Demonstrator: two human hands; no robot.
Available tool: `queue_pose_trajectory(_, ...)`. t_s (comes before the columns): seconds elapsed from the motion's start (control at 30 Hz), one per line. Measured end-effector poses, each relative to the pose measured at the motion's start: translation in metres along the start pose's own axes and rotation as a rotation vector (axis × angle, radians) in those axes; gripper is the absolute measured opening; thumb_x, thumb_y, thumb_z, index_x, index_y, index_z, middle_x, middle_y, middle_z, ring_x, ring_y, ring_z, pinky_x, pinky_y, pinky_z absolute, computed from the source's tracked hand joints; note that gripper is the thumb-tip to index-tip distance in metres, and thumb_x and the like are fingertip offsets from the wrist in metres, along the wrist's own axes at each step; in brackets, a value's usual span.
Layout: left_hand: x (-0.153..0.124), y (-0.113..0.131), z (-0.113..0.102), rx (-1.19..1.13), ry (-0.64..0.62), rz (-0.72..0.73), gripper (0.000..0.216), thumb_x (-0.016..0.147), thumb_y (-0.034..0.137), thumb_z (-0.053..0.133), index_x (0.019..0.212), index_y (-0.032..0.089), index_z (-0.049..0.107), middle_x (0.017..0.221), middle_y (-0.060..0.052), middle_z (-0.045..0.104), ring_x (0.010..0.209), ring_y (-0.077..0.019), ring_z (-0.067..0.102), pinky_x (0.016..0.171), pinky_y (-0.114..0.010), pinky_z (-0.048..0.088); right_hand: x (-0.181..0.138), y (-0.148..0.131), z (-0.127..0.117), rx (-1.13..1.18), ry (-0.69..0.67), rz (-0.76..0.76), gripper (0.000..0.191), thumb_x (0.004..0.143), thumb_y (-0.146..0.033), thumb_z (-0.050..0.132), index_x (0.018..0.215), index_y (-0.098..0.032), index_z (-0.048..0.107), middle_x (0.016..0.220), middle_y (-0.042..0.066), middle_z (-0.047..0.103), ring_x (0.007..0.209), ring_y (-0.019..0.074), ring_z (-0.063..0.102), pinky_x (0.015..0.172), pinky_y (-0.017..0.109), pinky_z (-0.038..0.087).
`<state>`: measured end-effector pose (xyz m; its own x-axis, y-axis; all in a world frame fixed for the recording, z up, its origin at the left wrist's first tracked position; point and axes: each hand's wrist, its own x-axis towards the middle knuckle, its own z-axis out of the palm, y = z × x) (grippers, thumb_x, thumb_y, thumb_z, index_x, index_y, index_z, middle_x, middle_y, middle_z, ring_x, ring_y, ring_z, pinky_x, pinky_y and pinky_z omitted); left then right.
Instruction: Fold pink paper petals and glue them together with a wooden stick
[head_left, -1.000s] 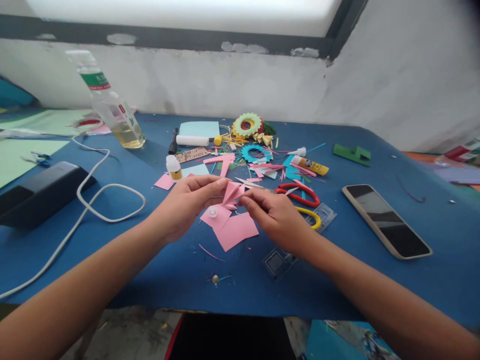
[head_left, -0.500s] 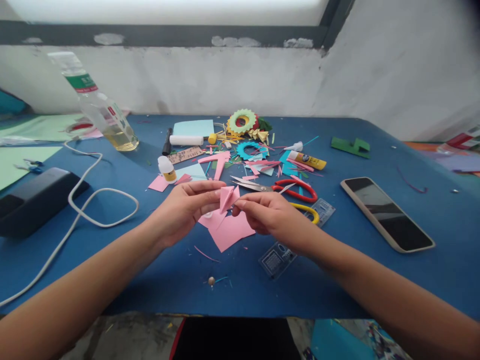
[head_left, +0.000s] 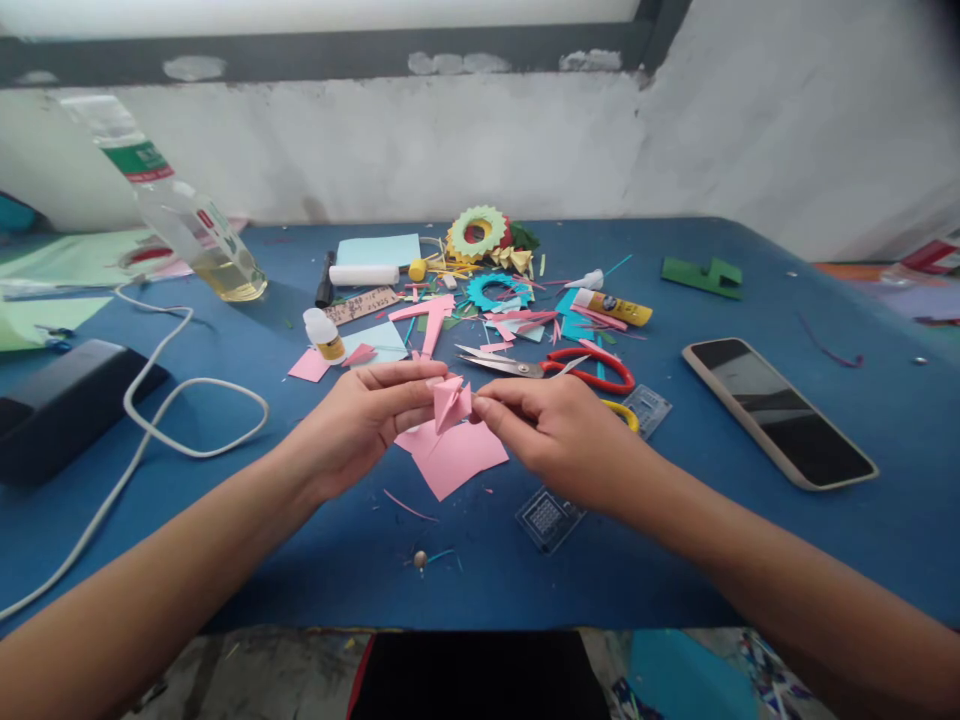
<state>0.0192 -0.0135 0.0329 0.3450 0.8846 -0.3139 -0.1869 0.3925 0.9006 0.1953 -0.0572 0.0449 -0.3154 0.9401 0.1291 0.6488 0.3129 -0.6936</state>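
Note:
A small piece of folded pink paper (head_left: 452, 402) with pointed flaps is held up over the middle of the table. My left hand (head_left: 367, 415) grips it from the left between thumb and fingers. From the other side, my right hand (head_left: 551, 425) pinches at its right edge, the fingertips pressed together. Below the hands lie flat pink paper sheets (head_left: 457, 465). Red-handled scissors (head_left: 551, 363) rest just beyond my right hand. Yellow-handled scissors (head_left: 624, 415) and a clear plastic ruler (head_left: 549, 518) are partly covered by that hand and forearm.
A tilted-looking bottle (head_left: 217, 250), a white cable (head_left: 139, 400) and a black box (head_left: 71, 410) are at left. A glue bottle (head_left: 325, 336), paper scraps (head_left: 517, 322), paper rings (head_left: 476, 235) and a glue stick (head_left: 613, 307) lie behind. At right lies a phone (head_left: 780, 412).
The pink paper has turned slightly, its flaps now spread differently. My right hand has shifted a little and rolled, covering more of the ruler. The whole view has moved slightly.

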Motion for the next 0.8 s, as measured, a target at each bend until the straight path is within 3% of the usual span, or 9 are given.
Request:
queue_pose_trajectory(0.57,-0.0027,0.0024,0.0017,0.013,-0.019,0.027,0.007,0.064,0.012,0.075,0.068,0.017,0.074,0.072,-0.001,0.072,0.068,-0.0108,0.067,0.065,-0.017,0.054,-0.0061,-0.0036,-0.0085,-0.043,-0.002,0.007,0.027,0.087,-0.028,0.044,0.072,-0.017,0.064,0.052,-0.004,0.047,0.046,0.0074,0.037,0.047,0.025,0.023)
queue_pose_trajectory(0.8,-0.0039,0.0028,-0.0007,0.014,-0.054,-0.001,0.010,0.062,0.010,0.076,0.069,0.017,0.074,0.070,0.000,0.072,0.066,-0.0098,0.066,0.065,-0.016,0.054,-0.0047,-0.0039,-0.0046,-0.036,0.021,-0.006,0.029,0.086,-0.026,0.042,0.065,-0.016,0.059,0.049,-0.004,0.042,0.045,0.0069,0.035,0.047,0.025,0.022)
